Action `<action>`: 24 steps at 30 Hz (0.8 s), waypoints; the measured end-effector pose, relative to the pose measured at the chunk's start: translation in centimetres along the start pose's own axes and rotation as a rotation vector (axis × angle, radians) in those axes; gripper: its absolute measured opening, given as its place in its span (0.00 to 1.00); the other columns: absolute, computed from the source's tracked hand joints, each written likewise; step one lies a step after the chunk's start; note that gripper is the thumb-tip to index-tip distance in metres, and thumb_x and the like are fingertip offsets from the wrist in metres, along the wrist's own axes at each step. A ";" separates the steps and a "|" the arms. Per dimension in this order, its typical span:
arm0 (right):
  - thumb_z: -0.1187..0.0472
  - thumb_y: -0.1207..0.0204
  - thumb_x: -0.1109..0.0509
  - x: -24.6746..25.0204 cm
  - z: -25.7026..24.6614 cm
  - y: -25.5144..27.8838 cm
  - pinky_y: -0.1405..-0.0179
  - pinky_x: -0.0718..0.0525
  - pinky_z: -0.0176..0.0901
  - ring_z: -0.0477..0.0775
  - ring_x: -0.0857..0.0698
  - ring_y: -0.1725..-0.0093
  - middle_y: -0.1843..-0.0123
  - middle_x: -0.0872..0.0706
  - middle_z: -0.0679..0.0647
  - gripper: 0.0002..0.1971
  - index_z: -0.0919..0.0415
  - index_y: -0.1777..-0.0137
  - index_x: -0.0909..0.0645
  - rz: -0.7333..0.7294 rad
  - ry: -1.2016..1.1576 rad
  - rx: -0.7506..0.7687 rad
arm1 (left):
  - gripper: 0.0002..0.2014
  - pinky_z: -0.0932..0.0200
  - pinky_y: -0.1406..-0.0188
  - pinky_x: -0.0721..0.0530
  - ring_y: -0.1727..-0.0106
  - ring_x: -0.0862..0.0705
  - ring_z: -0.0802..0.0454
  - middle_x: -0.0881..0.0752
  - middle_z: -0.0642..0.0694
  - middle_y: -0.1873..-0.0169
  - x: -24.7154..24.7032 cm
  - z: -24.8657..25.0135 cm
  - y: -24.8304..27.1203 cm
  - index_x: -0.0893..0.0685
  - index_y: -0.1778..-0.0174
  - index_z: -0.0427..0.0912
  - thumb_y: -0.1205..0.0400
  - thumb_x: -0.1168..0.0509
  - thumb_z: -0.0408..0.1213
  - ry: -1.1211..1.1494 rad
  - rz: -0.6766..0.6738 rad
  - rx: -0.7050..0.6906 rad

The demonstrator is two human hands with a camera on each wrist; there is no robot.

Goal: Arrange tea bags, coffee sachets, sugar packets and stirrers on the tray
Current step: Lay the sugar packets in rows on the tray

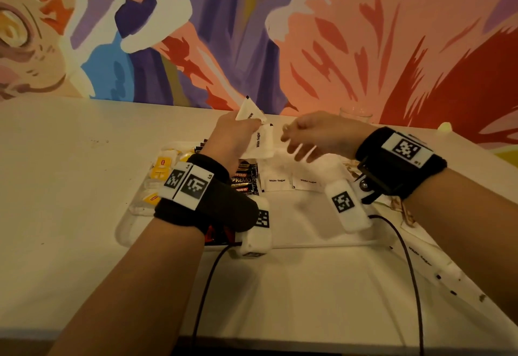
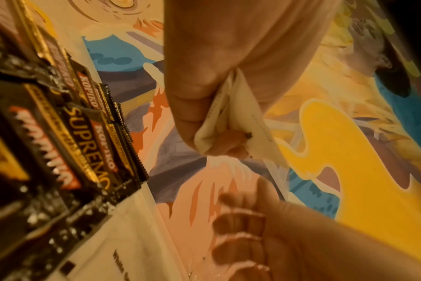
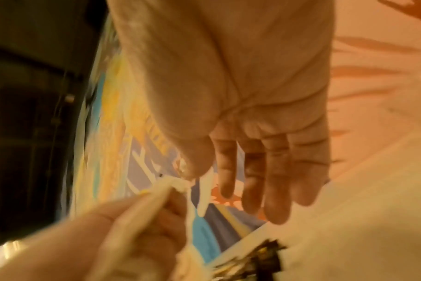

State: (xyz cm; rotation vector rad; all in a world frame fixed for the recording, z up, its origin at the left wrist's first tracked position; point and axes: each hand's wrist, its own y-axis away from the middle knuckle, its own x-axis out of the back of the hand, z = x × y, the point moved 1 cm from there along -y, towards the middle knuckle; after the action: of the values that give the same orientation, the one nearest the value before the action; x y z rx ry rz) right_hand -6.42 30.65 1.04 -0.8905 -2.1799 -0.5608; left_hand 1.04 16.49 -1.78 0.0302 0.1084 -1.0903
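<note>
The left hand (image 1: 234, 134) pinches two white sugar packets (image 1: 259, 142). The right hand (image 1: 316, 138), beside it, is loose and holds nothing. Under both hands sits a white tray (image 1: 308, 240) on a white table (image 1: 70, 187).

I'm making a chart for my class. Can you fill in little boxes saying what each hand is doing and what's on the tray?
left hand: pinches white sugar packets above the tray
right hand: fingers straight, holding nothing, close to the packets
tray: white, on the white table
tray, left part: yellow-tagged tea bags
tray, middle: black Kopiko coffee sachets
tray, right of sachets: two flat white sugar packets
stirrers: cannot tell
</note>
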 end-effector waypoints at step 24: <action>0.78 0.34 0.25 -3.1 1.8 -0.8 0.72 0.13 0.37 0.52 0.18 0.72 0.68 0.18 0.58 0.12 0.62 0.63 0.23 0.002 -0.177 -0.272 | 0.08 0.64 0.77 0.16 0.61 0.16 0.49 0.15 0.41 0.59 0.6 0.1 -0.1 0.18 0.47 0.36 0.20 0.35 0.26 0.072 -0.017 0.014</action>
State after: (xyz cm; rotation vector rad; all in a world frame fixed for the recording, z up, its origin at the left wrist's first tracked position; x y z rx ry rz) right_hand -6.17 29.91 -2.58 -1.1217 -2.2952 -0.8189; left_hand 1.20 15.89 -1.70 0.0814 0.1662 -1.1067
